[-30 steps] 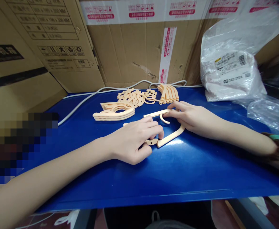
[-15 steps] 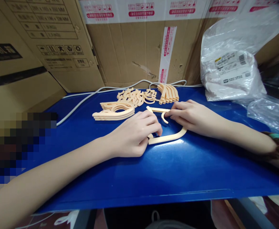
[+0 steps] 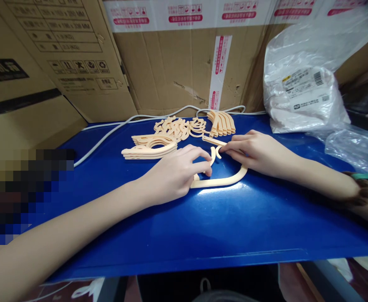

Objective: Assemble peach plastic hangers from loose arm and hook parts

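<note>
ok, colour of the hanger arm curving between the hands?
Plain pale peach-cream. The hanger arm shows best in the head view.

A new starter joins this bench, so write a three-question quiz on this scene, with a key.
1. Choose one. The right hand touches: (a) a white cable, (b) a cream part, (c) a cardboard box.
2. True or false: the cream stack lies nearer the right hand than the left hand.
3. What colour is the tabletop?

Key: 1. b. 2. False, the left hand is nearer. 3. Blue.
</note>
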Available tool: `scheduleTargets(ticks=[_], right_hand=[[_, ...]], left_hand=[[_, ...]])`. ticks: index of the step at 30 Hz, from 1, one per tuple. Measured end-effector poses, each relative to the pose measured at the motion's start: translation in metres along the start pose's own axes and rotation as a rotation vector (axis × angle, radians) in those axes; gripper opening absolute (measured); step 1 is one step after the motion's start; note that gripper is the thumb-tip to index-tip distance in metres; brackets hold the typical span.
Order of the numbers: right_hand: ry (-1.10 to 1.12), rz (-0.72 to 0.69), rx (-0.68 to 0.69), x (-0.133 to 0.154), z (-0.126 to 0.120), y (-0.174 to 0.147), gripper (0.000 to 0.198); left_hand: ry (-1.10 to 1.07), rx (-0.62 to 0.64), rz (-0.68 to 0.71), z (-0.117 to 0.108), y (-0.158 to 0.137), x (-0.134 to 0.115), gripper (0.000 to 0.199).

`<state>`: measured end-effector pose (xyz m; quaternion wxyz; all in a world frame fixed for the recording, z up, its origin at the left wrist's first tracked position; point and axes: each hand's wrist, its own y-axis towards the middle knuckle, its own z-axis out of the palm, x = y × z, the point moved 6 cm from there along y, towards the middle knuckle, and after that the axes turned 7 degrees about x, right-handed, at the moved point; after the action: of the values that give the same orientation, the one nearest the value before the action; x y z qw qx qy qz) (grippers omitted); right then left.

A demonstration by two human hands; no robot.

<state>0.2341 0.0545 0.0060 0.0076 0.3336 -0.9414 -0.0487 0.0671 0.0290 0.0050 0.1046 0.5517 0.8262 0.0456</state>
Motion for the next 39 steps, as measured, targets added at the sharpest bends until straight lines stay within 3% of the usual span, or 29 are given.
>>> scheduleTargets(ticks=[7,13,25,39], right_hand=[[0.002,0.035,-0.026,-0.001,-0.001,0.0,0.032],[-0.022,0.133,-0.008,-0.004,0.001,0.001,0.035],[-0.011,0.122,-0.015,-0.002,0.0,0.0,0.033],[-0.023,0.119,0.036,-0.001,0.002,0.001,0.035]], left_hand=[[-0.024,0.021,-0.055,0.001,0.0,0.004,0.044],[-0.039,0.014,-0.072,0.0,0.0,0.003,0.035],[0.063,0.014,-0.036,-0.002,0.002,-0.005,0.023],[0.059,-0.019,-0.052,-0.002,0.003,-0.007,0.022]])
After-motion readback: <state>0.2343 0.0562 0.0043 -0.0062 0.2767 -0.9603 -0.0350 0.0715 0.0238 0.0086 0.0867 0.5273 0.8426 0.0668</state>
